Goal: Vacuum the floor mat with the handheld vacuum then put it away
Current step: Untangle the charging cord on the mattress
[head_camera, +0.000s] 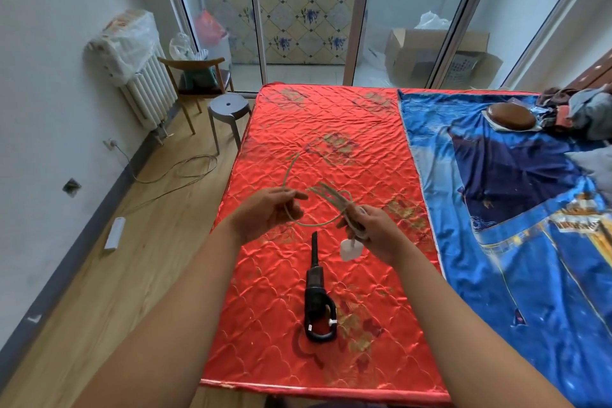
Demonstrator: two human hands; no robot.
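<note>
A black handheld vacuum [316,295] lies on the red quilted mat [298,129], nozzle pointing away from me, handle loop nearest me. Above it I hold a pale charging cable [291,169]. My right hand [374,232] grips a coiled bundle of that cable, and a white plug adapter [349,249] hangs just below it. My left hand [268,212] pinches the loose length, which loops out over the mat and back to the bundle.
A blue printed sheet [516,209] covers the mat's right side, with a brown cushion [511,116] and piled clothes [579,113]. On the left are wooden floor, a grey stool [229,109], a wooden chair [198,76], a radiator [145,89], a floor cable [178,172] and a white box [115,232].
</note>
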